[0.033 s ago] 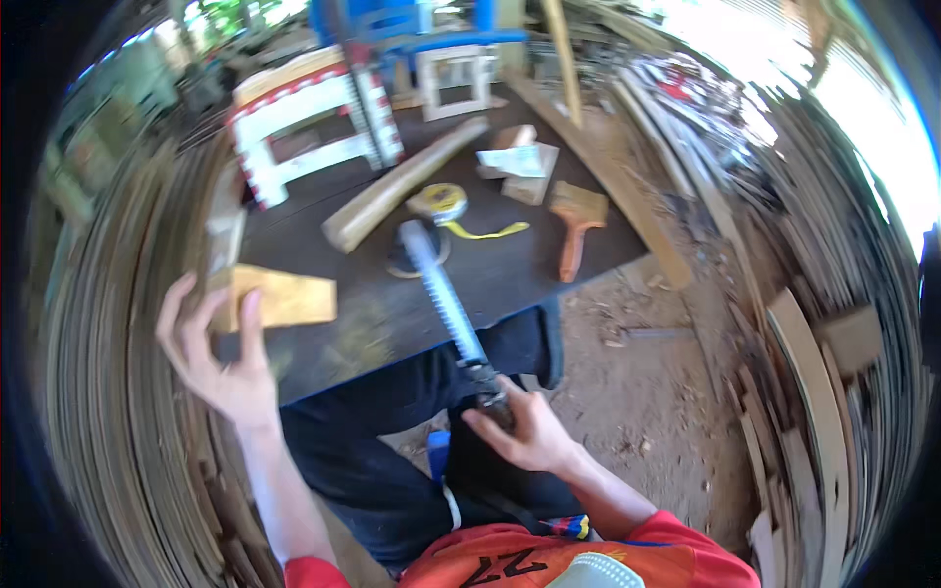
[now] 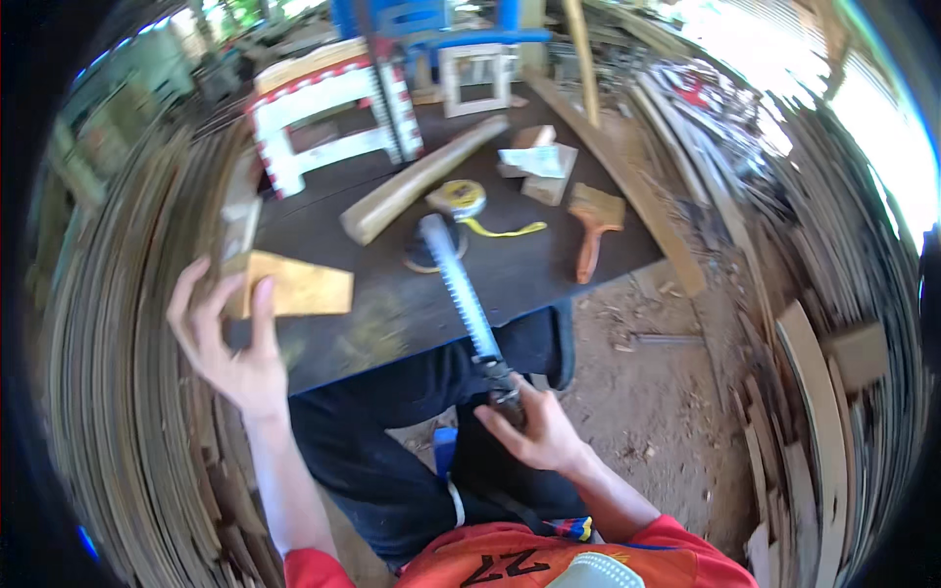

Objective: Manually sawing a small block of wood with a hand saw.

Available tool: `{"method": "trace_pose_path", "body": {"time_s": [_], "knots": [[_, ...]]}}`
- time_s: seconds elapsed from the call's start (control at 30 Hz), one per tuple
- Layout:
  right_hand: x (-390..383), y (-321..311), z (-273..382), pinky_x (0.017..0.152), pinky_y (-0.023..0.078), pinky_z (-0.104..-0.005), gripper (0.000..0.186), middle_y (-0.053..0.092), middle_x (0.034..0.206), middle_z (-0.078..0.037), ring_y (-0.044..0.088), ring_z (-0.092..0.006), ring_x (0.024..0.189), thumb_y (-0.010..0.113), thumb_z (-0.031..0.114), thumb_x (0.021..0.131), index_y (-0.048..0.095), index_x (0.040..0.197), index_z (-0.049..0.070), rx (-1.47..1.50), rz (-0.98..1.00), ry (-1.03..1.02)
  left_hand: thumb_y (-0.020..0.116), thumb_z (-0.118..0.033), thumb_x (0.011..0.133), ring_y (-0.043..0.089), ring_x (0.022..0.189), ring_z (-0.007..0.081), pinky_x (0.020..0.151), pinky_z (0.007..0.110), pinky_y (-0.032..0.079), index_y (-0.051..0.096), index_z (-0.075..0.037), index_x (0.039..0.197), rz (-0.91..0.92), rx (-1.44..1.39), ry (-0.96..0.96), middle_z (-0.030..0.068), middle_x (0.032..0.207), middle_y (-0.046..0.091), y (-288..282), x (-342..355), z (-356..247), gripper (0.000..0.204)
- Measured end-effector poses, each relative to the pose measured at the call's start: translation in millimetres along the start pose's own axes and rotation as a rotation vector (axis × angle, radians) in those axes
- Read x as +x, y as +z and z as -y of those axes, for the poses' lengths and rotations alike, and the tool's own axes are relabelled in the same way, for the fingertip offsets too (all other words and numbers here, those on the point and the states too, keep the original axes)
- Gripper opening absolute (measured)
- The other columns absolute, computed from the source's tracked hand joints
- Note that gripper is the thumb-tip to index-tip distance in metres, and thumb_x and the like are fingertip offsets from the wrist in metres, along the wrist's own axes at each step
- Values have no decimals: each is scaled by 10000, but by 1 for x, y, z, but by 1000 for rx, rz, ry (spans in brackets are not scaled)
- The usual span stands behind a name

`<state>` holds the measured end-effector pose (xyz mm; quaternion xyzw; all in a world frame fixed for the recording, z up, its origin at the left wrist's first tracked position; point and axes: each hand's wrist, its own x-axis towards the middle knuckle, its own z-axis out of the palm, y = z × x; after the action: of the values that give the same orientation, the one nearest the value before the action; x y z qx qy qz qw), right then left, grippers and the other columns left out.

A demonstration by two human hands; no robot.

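Note:
My right hand (image 2: 534, 426) is wrapped round the dark handle of a handsaw (image 2: 456, 284). Its narrow, toothed blade points away over the table's near edge. At the table's left side, my left hand (image 2: 230, 358) has its fingers spread beside a pale, tapered wooden block (image 2: 306, 284). The thumb overlaps the block's left part in the picture; whether it touches cannot be told. Past the saw tip lies a yellow and white tape measure (image 2: 459, 199) with a bit of yellow tape out. A dark round thing (image 2: 420, 257) is partly hidden behind the blade.
On the dark table (image 2: 343, 343) are a rounded wooden piece (image 2: 421, 181), a paintbrush (image 2: 594, 220), wood offcuts with paper (image 2: 539, 167), a small white frame (image 2: 477, 83) and a white stool (image 2: 328, 122). A long board (image 2: 627, 186) runs along its right edge. Stacked planks (image 2: 127, 372) flank both sides.
The whole view has shifted slightly, so everything sits a little further right. Both hands, the saw and the wooden block keep nearly the same places relative to each other.

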<state>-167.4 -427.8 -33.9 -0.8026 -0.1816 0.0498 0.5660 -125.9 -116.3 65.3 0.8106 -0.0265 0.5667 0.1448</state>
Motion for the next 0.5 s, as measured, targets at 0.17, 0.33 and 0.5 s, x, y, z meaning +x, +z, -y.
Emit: {"method": "trace_pose_path", "body": {"time_s": [0.17, 0.33, 0.5], "knots": [[9, 8, 7, 546, 462, -391, 260, 603, 633, -145, 623, -267, 534, 730, 208, 963, 582, 1003, -2, -17, 34, -32, 790, -159, 928, 631, 1177, 209, 845, 326, 557, 745, -103, 1070, -7, -59, -219, 64, 1423, 552, -24, 1, 5, 159], [8, 10, 5, 563, 465, -391, 259, 606, 632, -121, 615, -240, 547, 736, 203, 954, 575, 979, 1, -10, 37, -19, 763, -177, 955, 628, 1178, 180, 794, 278, 562, 740, -103, 1073, 10, -128, -257, 57, 1415, 545, -26, 2, 17, 140], [5, 13, 0, 540, 430, -357, 243, 572, 623, -78, 532, -160, 540, 739, 185, 951, 573, 906, 14, 4, 21, 46, 713, -122, 981, 642, 1165, 183, 782, 254, 577, 709, -55, 1106, 17, -113, -229, 97, 1388, 557, -26, -3, 21, 142]]}}
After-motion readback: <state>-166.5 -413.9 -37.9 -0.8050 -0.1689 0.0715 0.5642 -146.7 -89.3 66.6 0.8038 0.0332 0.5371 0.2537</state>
